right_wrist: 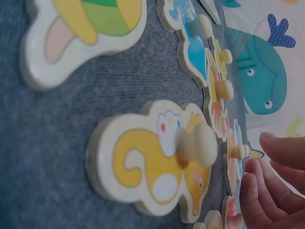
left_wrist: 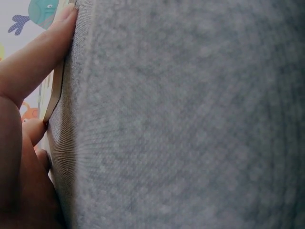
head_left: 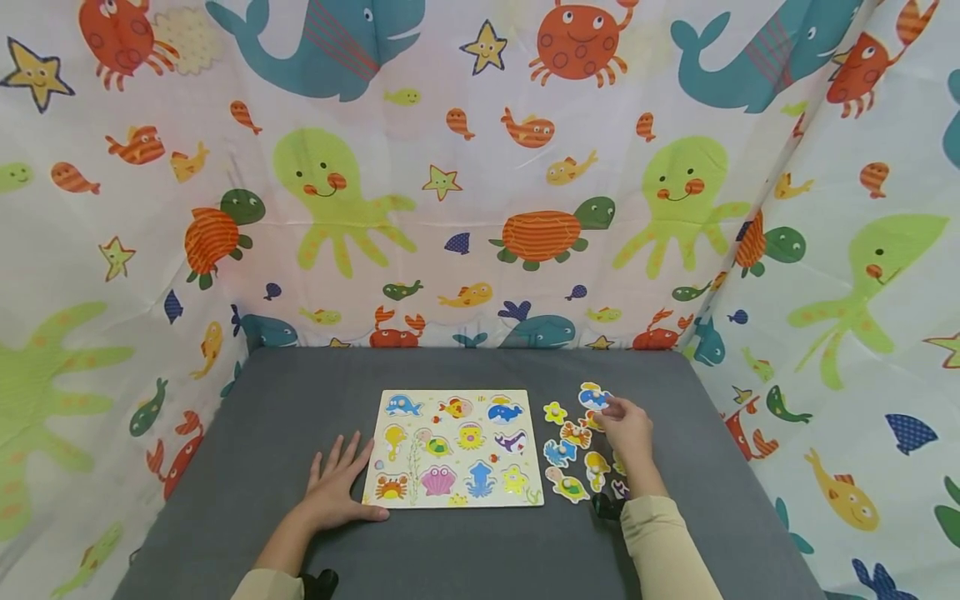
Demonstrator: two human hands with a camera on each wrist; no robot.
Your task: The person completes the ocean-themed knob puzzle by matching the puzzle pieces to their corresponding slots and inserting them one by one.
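Note:
A flat puzzle board (head_left: 453,400) with sea-animal pictures lies on the table. My left hand (head_left: 335,487) is spread at its lower left corner, fingers along the left edge and thumb at the front edge. My right hand (head_left: 628,429) reaches over the loose pieces, fingertips right at a blue whale piece (head_left: 592,398). In the right wrist view, the thumb and bent fingers (right_wrist: 259,195) stand apart beside a knobbed piece, with nothing visible between them. Closer to that camera lie a yellow seahorse piece (right_wrist: 147,167) with a wooden knob and part of a turtle piece (right_wrist: 62,52).
Right of the board several more loose pieces lie close together, among them a yellow star (head_left: 555,412), an orange crab (head_left: 575,434) and a blue crab (head_left: 560,453). The grey tabletop (head_left: 465,558) is walled by a sea-animal curtain (head_left: 457,250).

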